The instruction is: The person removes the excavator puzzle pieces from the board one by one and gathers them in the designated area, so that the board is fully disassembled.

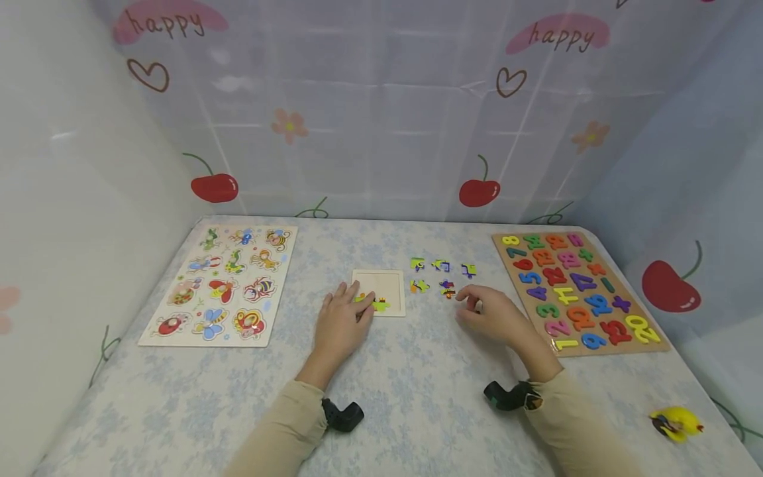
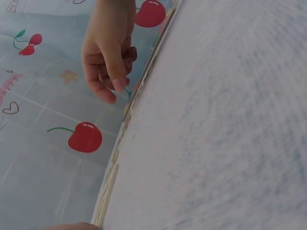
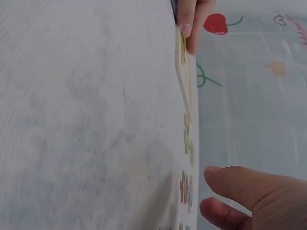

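Note:
My left hand rests on the left side of a small wooden puzzle tray, fingers spread and fairly straight. Bright green puzzle pieces lie in the tray's lower part, partly covered by that hand. To the right of the tray, several loose jigsaw pieces in green, yellow and purple lie on the table. My right hand hovers beside the nearest dark, multicoloured piece, its fingers loosely bent. In the right wrist view, a gap shows between the thumb and finger of the right hand, with nothing in it.
An insect puzzle board lies at the left. On the right is a brown board of coloured numbers and signs. A yellow toy sits near the front right. A printed curtain hangs behind the table.

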`<state>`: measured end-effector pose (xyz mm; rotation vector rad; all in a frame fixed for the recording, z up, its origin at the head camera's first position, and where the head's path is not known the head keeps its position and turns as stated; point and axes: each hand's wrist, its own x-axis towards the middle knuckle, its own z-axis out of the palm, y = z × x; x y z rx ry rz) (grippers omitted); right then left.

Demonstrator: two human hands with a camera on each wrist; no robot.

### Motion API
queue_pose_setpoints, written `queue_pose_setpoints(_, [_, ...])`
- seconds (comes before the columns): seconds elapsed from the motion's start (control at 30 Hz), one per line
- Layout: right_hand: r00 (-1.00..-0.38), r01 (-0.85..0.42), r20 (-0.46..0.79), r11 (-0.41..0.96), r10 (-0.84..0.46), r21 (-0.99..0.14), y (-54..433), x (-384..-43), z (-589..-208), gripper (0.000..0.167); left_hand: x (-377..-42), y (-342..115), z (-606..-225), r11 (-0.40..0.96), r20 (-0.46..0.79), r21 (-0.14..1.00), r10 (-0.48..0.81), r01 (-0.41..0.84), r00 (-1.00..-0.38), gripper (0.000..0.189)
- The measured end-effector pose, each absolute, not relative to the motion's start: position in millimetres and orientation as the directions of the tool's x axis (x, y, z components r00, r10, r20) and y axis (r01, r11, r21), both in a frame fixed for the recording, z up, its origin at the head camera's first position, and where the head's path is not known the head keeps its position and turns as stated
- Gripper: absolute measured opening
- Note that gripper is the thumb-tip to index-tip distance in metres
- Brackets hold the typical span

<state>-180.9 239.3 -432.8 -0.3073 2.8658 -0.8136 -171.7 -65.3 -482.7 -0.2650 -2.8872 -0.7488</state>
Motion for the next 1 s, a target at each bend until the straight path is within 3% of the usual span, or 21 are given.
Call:
queue_pose_setpoints(0.33, [-0.956,-0.206,-0.058,0.797,-0.289,-0.567,191,-191,-435,0.023,-174,-67,-484,0.835,0.235,0.52,0.063,0.18,-0.97,0.042])
queue_pose_setpoints(0.57, [-0.942,-0.238,-0.053,0.771,-0.332,-0.591,166,-200,-441,0.027,-177,-75,-486,0.869,0.174,0.482,0.035,0.116,-0.984,0.048])
queue_pose_setpoints(1.0, [-0.912,-0.36,0.013,0.786,-0.41,-0.503,123,-207,-451,0.037,-177,-77,-484,0.883,0.144,0.462,0.023,0.088,-0.989,0.048])
